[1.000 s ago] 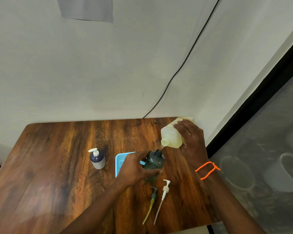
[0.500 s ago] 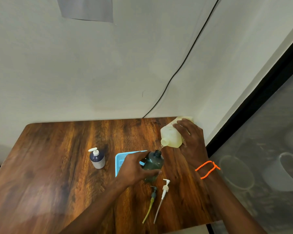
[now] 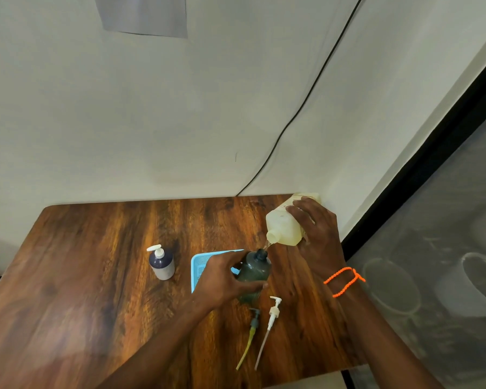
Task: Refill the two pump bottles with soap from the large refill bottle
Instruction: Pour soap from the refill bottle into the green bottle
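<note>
Blue pump bottle upright on surface, pump fitted. At its 3 o'clock, left hand wrapped around dark green bottle, neck open. Right hand grips tilted refill bottle at 1 o'clock, thin stream entering neck. Two loose pumps at 6 o'clock.

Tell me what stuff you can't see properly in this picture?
- How full the dark green bottle is: head view, the left hand and tinted plastic hide it.
- Most of the blue tray: behind that hand.
- The refill bottle label: the right hand covers it.
- The soap stream: too thin to judge.
</note>
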